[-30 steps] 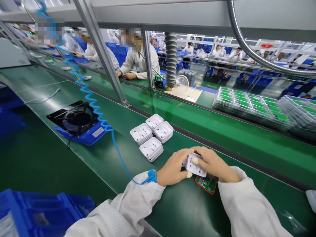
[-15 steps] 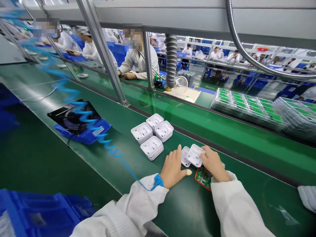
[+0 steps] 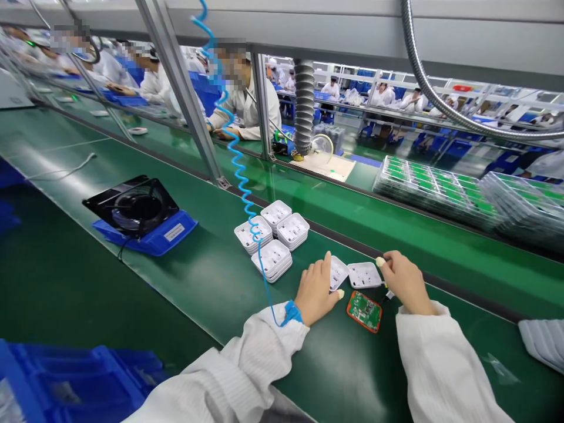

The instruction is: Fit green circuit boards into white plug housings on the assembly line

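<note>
Two white plastic socket covers lie side by side on the green belt: one (image 3: 338, 272) under the fingers of my left hand (image 3: 318, 289), the other (image 3: 363, 275) at the fingertips of my right hand (image 3: 403, 281). My left hand rests flat with its thumb stretched out. My right hand is loosely curled, its capped fingertip at the right cover's far corner; it grips nothing I can see. A green circuit board with a red edge (image 3: 364, 311) lies on the belt between my wrists. A blue coiled wrist-strap cord (image 3: 238, 170) rises from my left wrist.
Three stacks of white covers (image 3: 275, 237) stand just left of my hands. A black fan on a blue base (image 3: 138, 214) sits further left. Trays of green boards (image 3: 434, 191) fill the far right. Blue bins (image 3: 70, 382) are at the lower left. Other workers sit behind the frame.
My hands held one cover together over the board, then set it down. Both covers now lie flat side by side, my right hand has drawn off to the right, and the cord swung upward.
</note>
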A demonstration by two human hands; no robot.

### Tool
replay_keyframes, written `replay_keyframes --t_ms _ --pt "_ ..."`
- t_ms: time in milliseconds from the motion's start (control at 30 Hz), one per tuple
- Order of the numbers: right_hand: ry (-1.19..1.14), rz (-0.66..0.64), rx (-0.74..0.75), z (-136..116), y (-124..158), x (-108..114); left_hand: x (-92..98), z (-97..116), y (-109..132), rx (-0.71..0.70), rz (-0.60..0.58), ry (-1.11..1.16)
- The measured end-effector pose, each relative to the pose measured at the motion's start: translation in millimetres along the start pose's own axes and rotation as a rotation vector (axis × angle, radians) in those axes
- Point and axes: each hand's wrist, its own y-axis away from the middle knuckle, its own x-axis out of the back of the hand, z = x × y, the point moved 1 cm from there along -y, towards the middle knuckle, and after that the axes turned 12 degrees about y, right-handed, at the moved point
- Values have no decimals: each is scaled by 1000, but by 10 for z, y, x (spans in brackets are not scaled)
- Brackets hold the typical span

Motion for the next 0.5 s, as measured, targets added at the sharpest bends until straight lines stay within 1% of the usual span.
replay_keyframes --t_ms 67,167,233,300,367,433,500 --pt "87 -47 23 28 -23 -61 -38 -5 -4 -8 6 -6" --pt "189 -158 50 -37 -45 -187 -71 -32 -1 -17 35 -12" --pt "228 -192 51 -53 -68 -218 -72 -58 3 -19 49 -6" --pt "238 -152 45 -36 -101 -175 -59 -84 15 -28 57 22" --pt "222 -67 65 -48 -131 -77 -36 -105 42 -50 75 67" --pt "200 4 120 -153 -140 30 -8 -118 83 -69 118 105" --pt "185 38 190 -358 -124 102 23 -119 122 -78 167 125"
